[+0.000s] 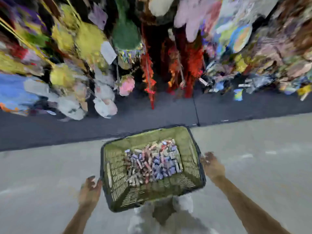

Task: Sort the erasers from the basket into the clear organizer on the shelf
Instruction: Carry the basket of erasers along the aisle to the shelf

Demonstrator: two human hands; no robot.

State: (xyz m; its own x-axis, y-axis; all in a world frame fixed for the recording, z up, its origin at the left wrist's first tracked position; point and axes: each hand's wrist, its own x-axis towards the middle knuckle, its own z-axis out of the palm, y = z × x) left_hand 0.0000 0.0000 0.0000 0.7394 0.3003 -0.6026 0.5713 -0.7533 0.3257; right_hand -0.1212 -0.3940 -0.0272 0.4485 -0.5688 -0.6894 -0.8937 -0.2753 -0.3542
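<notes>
Flanking the basket (194, 142) of erasers (152, 163), long axis crosswise, left hand (90, 189) and right hand (212, 165) blur, grip untellable.

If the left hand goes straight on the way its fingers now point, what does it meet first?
Most likely the basket: its black rim on the left side lies just ahead of the left hand. Blur hides whether the two touch.
</notes>
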